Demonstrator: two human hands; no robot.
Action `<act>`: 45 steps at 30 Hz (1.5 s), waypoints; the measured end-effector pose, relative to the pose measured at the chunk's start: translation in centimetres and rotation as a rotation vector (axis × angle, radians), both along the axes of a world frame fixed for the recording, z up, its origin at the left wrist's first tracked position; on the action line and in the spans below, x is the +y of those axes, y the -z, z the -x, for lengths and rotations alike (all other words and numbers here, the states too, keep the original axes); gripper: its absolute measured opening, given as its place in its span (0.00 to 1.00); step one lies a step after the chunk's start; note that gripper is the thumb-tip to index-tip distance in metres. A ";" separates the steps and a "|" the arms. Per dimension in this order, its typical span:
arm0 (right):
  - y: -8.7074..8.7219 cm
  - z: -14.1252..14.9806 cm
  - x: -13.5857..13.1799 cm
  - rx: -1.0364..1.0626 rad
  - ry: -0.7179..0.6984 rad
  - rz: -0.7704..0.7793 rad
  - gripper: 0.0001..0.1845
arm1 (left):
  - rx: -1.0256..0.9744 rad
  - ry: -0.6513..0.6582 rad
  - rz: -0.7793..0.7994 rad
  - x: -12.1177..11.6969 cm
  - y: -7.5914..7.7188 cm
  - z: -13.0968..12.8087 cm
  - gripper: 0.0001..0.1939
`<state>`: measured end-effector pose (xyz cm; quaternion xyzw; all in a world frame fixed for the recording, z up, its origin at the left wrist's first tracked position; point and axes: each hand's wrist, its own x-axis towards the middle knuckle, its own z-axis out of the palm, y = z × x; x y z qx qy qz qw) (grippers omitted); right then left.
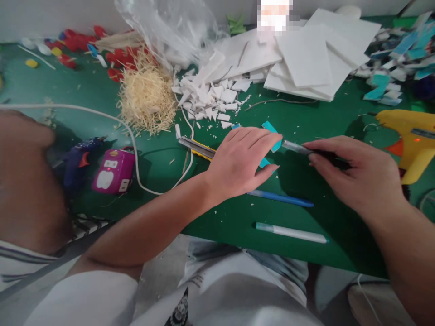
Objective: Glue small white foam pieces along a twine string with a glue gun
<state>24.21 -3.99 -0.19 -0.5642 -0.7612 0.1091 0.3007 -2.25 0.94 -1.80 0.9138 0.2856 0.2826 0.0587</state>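
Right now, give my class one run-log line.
left hand: over cyan pieces | right hand: holds slim tool | near: cutter, blue pen, white pen

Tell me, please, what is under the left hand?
A yellow-grey cutter runs beneath the left hand; flat turquoise pieces show at its edges. What the hand covers is hidden.

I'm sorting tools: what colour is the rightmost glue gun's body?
The glue gun's body is yellow, clearest in head view.

Cutter (197, 147): metal, ribbed plastic. White pen (295, 233), tabletop (234, 222) front edge: smooth plastic. White sheets (306, 59), rear edge: matt.
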 end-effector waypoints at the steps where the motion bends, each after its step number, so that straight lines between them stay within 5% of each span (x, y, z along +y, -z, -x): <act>1: -0.3 0.3 -0.1 -0.011 -0.044 -0.007 0.10 | -0.015 0.003 -0.004 0.0 0.1 0.0 0.18; 13: -1.0 1.6 -0.9 -0.127 -0.180 0.107 0.18 | -0.130 0.064 -0.069 -0.8 0.5 -1.1 0.17; 18: -0.4 1.6 -1.1 -0.138 -0.204 0.116 0.23 | -0.115 0.073 -0.053 -0.6 -0.6 -0.8 0.29; 22: -0.4 1.3 -1.0 -0.081 -0.110 0.155 0.21 | -0.088 -0.056 -0.101 0.0 -1.1 0.4 0.35; 26: -0.5 1.0 -1.0 -0.058 -0.053 0.144 0.19 | -0.078 -0.159 -0.006 0.2 -0.5 1.0 0.20; 28: -0.5 1.0 -1.0 -0.061 -0.056 0.121 0.18 | -0.084 -0.179 0.026 0.0 -0.3 0.8 0.20; 33: -0.5 1.5 -1.1 -0.092 -0.174 0.067 0.17 | -0.183 0.071 -0.010 -0.5 -0.3 0.0 0.16; 36: -0.5 1.7 -1.3 -0.158 -0.223 0.036 0.20 | -0.206 0.109 0.120 -1.1 -0.4 -0.5 0.15; 42: -0.2 1.9 -1.7 -0.321 -0.205 -0.057 0.32 | -0.441 -0.001 0.821 -2.6 -0.3 -1.6 0.06; 45: 0.0 2.1 -2.0 -0.356 -0.187 -0.107 0.35 | -0.512 -0.039 1.011 -2.9 -0.5 -1.9 0.07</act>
